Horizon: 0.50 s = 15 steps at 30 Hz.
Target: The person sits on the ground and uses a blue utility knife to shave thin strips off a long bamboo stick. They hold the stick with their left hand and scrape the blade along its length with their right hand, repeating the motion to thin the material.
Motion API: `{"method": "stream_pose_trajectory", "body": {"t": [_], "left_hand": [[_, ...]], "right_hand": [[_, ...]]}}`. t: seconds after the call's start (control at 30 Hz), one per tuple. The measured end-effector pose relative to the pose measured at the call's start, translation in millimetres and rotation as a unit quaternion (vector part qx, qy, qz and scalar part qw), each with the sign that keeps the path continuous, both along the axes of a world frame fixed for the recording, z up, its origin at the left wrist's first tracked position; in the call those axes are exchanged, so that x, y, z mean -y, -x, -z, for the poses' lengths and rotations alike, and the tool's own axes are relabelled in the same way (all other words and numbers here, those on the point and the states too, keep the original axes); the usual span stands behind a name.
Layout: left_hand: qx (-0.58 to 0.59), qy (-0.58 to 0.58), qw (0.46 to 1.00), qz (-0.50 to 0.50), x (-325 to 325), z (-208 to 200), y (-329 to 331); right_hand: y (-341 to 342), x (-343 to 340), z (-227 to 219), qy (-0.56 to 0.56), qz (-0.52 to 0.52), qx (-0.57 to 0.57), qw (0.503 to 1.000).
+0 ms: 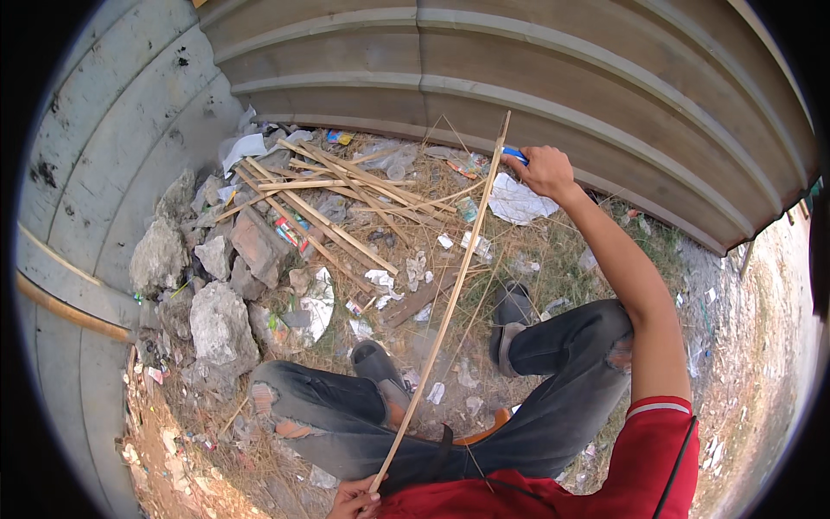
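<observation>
We see our left hand [356,499] gripping the near end of a long bamboo strip [447,298], which runs up and away across our lap. Our right hand [545,170] is stretched out at the strip's far end, closed on a blue-handled knife [514,155] against it. Beyond our sandalled feet lies a heap of split bamboo pieces [324,195] among rubble stones [220,324] and litter, below a corrugated metal wall [519,78].
</observation>
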<state>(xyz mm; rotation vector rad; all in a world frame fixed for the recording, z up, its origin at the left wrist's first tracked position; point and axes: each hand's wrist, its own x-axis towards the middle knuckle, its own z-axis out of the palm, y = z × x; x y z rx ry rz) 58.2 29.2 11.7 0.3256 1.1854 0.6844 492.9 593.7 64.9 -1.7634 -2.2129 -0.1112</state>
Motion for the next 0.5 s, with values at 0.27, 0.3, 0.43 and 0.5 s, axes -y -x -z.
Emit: {"method": "stream_pose_trajectory", "body": {"t": [0.27,0.3,0.43,0.5], "left_hand": [[0.016,0.011,1.000,-0.005,10.0,-0.4,14.8],[0.015,0.005,1.000,-0.003,10.6,2.9,16.8],[0.022,-0.002,1.000,-0.009,7.1,4.6,16.3],[0.034,-0.012,0.999,-0.003,6.2,5.6,17.2]], "right_hand": [[-27.5,-8.2,2.1,0.007,0.004,-0.108,0.994],[-27.1,-7.3,2.9,0.004,-0.005,-0.154,0.988],[-11.4,-6.0,13.2,-0.012,-0.041,-0.318,0.947],[2.4,-10.1,16.1,-0.085,-0.075,-0.330,0.937]]}}
